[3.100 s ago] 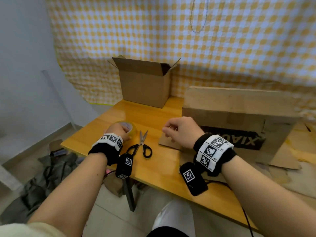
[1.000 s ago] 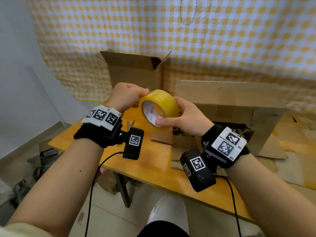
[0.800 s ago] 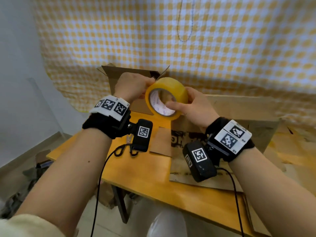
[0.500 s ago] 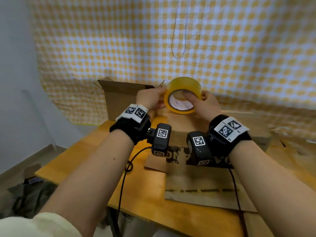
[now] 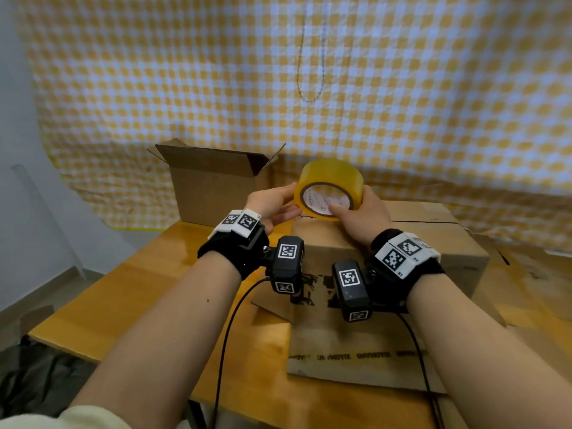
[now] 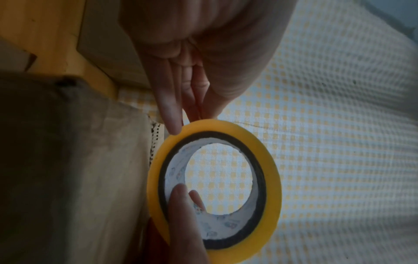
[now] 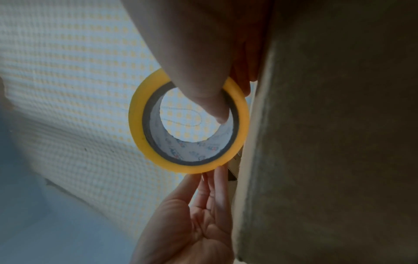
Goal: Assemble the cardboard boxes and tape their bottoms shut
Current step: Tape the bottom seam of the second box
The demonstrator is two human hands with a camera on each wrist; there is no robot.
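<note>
A yellow tape roll (image 5: 328,174) stands on edge over the near left corner of a large cardboard box (image 5: 433,243), whose flaps are folded closed with the seam on top. My right hand (image 5: 349,205) grips the roll, thumb inside the white core and fingers round the outside. My left hand (image 5: 286,201) touches the roll's left rim with straight fingers. The left wrist view shows the roll (image 6: 271,178), my left fingertips (image 6: 172,117) on its rim, and the box (image 6: 68,160). The right wrist view shows the roll (image 7: 135,121), my thumb in the core, and the box side (image 7: 328,142).
A smaller box (image 5: 213,187) stands open at the back left of the wooden table (image 5: 139,283). A yellow checked cloth (image 5: 402,88) hangs behind. Flat cardboard (image 5: 526,305) lies to the right. Dark fabric (image 5: 37,376) lies on the floor at the left.
Both hands lifted the tape roll off the table and carried it forward and right to the large box's top edge. The scissors are out of sight now.
</note>
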